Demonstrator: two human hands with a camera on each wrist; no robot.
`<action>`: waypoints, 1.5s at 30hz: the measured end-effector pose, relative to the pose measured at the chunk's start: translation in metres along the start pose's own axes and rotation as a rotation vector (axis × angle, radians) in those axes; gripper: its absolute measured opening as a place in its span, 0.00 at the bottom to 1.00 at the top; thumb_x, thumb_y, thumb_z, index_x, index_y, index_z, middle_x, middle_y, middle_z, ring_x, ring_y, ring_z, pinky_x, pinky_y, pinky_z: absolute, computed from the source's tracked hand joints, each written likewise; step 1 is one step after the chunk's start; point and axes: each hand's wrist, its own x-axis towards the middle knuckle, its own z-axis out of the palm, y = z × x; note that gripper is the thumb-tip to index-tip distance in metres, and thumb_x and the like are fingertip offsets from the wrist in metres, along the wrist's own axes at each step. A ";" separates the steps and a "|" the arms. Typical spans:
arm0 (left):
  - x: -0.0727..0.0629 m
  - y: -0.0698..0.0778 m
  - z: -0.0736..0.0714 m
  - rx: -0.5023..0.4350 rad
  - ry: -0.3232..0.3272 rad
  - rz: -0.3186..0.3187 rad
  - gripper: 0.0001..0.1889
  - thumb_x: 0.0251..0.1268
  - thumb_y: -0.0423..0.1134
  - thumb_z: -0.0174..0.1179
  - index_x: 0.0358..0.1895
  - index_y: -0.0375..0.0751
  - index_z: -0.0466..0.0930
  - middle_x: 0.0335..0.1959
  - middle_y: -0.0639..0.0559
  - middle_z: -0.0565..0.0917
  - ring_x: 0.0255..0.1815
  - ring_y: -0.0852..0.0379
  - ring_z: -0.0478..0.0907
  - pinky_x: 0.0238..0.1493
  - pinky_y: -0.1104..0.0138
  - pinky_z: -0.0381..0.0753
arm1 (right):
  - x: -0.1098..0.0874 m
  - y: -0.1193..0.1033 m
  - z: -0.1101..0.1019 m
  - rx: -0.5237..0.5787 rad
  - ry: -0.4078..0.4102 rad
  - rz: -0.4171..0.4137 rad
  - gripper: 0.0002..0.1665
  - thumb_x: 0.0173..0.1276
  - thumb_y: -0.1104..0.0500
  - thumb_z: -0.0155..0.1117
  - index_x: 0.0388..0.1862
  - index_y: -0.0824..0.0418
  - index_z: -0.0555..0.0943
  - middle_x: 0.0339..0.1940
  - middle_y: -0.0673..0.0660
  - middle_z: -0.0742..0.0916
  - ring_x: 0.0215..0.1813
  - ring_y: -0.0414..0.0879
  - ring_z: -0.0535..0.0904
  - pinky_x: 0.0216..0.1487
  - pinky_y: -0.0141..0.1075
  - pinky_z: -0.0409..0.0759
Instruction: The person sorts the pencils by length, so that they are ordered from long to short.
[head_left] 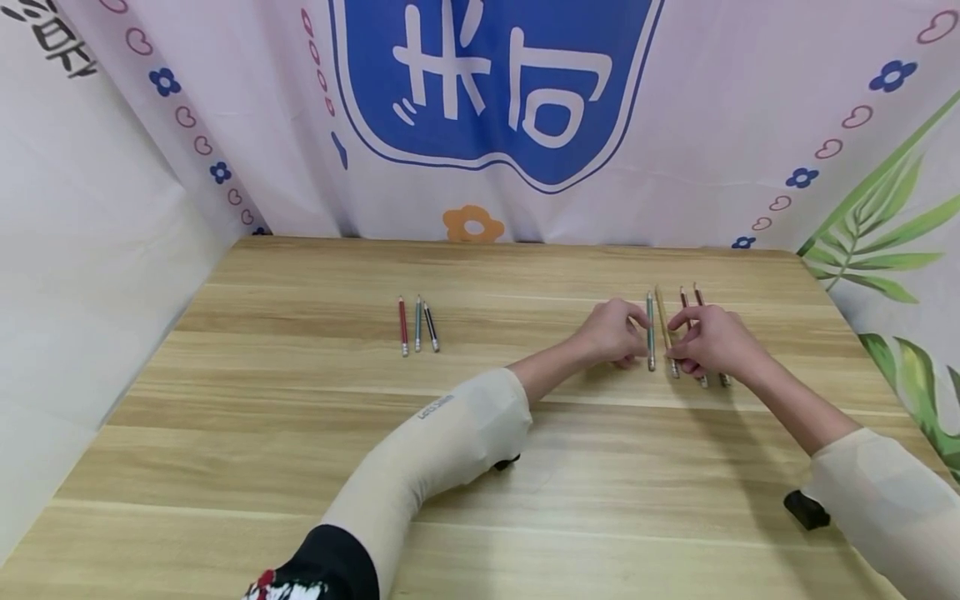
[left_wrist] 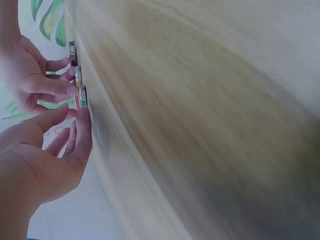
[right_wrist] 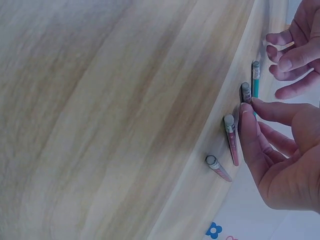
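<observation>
My right hand (head_left: 708, 340) pinches a yellow pencil (head_left: 661, 305) near its eraser end, thumb and forefinger on either side of it. Just left of that lies a green pencil (head_left: 650, 333), its eraser end toward me. Beside the green pencil is my left hand (head_left: 611, 332), fingers loosely bent and apart from it in the right wrist view. Two dark red pencils lie at the right, one (right_wrist: 232, 140) close by my right fingers and the other (right_wrist: 219, 168) farther out; the right hand partly covers them in the head view.
On the wooden table (head_left: 300, 467), a separate group at the left holds a red pencil (head_left: 403, 325), a blue-green pencil (head_left: 417, 323) and a dark blue pencil (head_left: 431, 326). A printed cloth (head_left: 247, 100) hangs along the table's back edge.
</observation>
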 end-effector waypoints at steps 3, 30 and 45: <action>-0.004 -0.001 -0.005 0.020 -0.006 0.003 0.19 0.61 0.22 0.70 0.56 0.29 0.82 0.26 0.45 0.86 0.20 0.51 0.83 0.24 0.65 0.90 | 0.000 -0.001 0.000 -0.004 -0.006 0.002 0.22 0.67 0.68 0.71 0.56 0.78 0.76 0.25 0.55 0.88 0.24 0.46 0.86 0.25 0.39 0.91; -0.037 -0.023 -0.063 0.014 0.001 0.014 0.18 0.65 0.24 0.69 0.58 0.27 0.81 0.31 0.47 0.80 0.27 0.53 0.83 0.32 0.65 0.92 | 0.000 -0.030 0.010 0.024 0.094 -0.107 0.18 0.71 0.65 0.68 0.55 0.75 0.80 0.36 0.66 0.89 0.28 0.51 0.87 0.24 0.34 0.86; -0.060 -0.040 -0.093 0.035 -0.017 0.003 0.17 0.67 0.24 0.67 0.58 0.26 0.80 0.31 0.47 0.81 0.28 0.52 0.83 0.32 0.66 0.91 | 0.006 -0.051 0.031 0.100 0.051 -0.215 0.16 0.70 0.68 0.66 0.55 0.74 0.80 0.33 0.65 0.89 0.26 0.51 0.87 0.24 0.37 0.87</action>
